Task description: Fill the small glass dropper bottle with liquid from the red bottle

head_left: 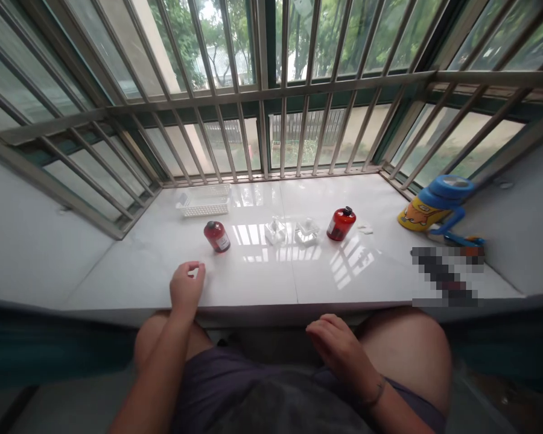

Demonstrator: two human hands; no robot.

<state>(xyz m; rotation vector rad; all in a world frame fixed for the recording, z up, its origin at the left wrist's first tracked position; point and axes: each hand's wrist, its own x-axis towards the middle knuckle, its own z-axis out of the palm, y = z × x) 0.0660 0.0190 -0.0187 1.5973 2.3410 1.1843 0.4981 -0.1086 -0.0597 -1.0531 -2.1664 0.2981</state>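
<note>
My left hand (187,290) rests at the front of the white ledge, its fingers loosely curved with a gap between thumb and fingers. I see nothing held in it. Just beyond it stands a red bottle (217,237) with a dark cap and a pale label. Over my lap, in front of the ledge, my right hand (337,345) is loosely bent with its fingers stretched out, holding nothing visible. Two clear glass bottles, one on the left (275,231) and one on the right (306,232), stand mid-ledge. A second red bottle (341,224) is to their right.
A white perforated basket (206,208) lies at the back left of the ledge (262,283). On the right are a blue and yellow flask (428,208), a blurred-out dark item (443,274) and a small white scrap (365,228). Metal window bars (262,144) border the back.
</note>
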